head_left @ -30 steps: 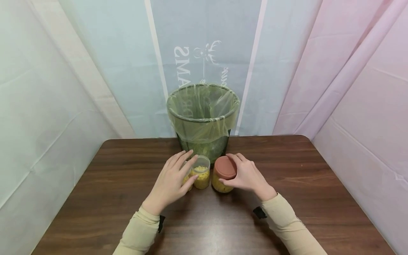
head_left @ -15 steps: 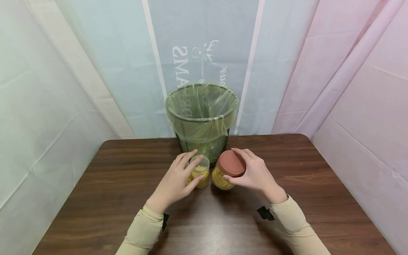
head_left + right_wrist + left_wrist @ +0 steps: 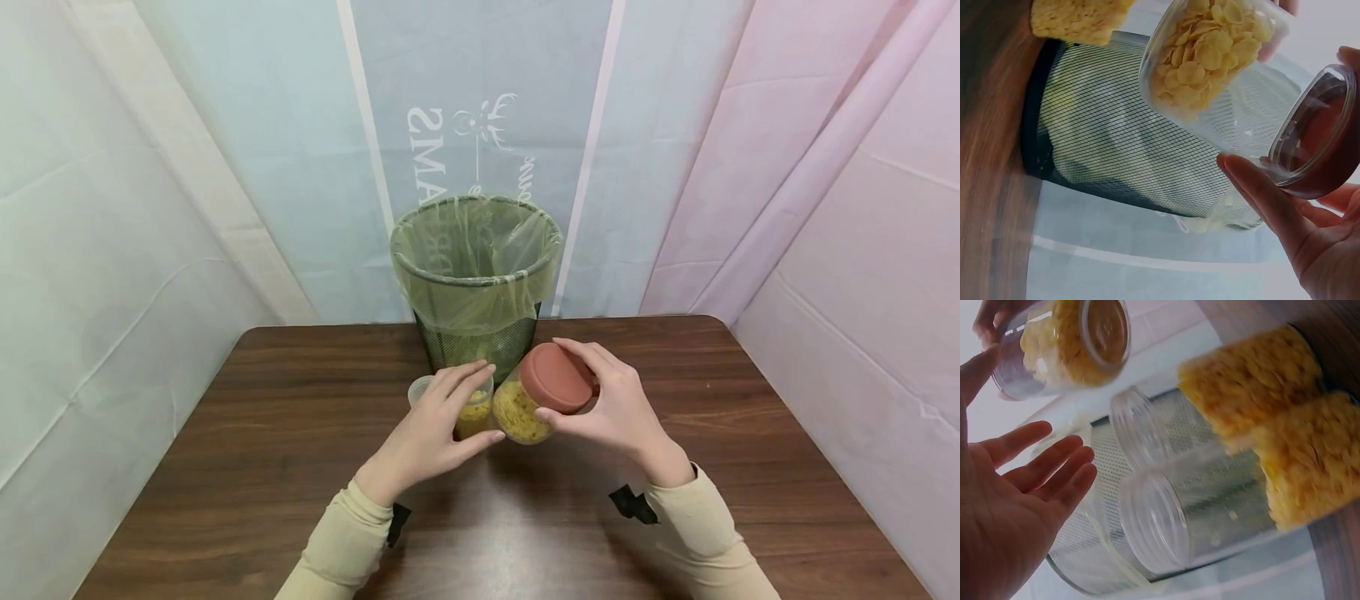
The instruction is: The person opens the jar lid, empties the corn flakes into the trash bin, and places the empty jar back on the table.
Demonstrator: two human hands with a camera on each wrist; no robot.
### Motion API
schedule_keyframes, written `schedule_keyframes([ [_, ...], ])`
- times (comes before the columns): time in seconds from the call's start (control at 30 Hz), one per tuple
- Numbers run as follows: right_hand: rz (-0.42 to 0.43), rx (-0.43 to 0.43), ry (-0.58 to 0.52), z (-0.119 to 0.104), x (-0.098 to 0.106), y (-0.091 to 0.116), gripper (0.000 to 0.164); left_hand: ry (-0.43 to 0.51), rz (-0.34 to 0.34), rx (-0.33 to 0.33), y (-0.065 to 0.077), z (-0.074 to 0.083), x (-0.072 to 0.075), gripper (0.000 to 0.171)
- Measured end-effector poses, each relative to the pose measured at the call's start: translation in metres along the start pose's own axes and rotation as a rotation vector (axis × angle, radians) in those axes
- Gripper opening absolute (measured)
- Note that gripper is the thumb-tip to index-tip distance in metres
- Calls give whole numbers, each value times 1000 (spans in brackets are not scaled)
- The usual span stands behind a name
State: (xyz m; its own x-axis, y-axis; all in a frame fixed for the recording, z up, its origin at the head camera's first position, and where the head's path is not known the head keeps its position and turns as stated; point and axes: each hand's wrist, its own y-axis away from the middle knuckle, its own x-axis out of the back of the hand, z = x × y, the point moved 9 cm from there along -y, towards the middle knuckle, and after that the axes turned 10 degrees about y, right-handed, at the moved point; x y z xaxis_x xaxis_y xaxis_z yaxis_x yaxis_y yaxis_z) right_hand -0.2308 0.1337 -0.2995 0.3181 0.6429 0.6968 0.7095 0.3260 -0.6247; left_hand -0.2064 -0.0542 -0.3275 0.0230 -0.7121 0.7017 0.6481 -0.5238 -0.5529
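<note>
My right hand (image 3: 611, 408) grips a clear jar (image 3: 521, 414) near its reddish-brown lid (image 3: 558, 379), fingers and thumb on opposite sides. The jar, part filled with yellow flakes (image 3: 1204, 56), is tilted and raised, its base towards the left. Beside it, my left hand (image 3: 431, 433) has loosely bent, spread fingers, the thumb tip close to the jar's base. In the left wrist view that palm (image 3: 1016, 506) is bare. Two lidless clear jars, a nearer one (image 3: 1229, 494) and a farther one (image 3: 1247, 381), stand upright with flakes inside; my left hand partly hides them in the head view.
A mesh bin (image 3: 480, 333) lined with a thin greenish bag (image 3: 420, 287) stands right behind the jars at the back of the wooden table (image 3: 300, 400). Pale fabric curtains (image 3: 652, 125) surround the table on three sides.
My right hand has lifted the lidded jar and tipped it, the lid shifting up and right. My left hand has moved right, towards that jar, uncovering the rim of the left lidless jar.
</note>
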Motion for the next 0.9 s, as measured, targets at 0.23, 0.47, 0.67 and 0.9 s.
schedule_keyframes([
  [0.23, -30, -43, -134, -8, 4, -3, 81, 71, -29, 38, -3, 7, -6, 79],
  [0.47, -53, -56, -246, -28, 14, -7, 77, 116, -66, 138, -3, 6, -13, 91],
  [0.67, -98, -107, -416, -8, -4, 1, 77, 147, -51, 151, -5, 8, -14, 100],
  [0.9, -134, -117, -507, -6, -14, 4, 76, 180, -16, 182, -6, 7, -13, 105],
])
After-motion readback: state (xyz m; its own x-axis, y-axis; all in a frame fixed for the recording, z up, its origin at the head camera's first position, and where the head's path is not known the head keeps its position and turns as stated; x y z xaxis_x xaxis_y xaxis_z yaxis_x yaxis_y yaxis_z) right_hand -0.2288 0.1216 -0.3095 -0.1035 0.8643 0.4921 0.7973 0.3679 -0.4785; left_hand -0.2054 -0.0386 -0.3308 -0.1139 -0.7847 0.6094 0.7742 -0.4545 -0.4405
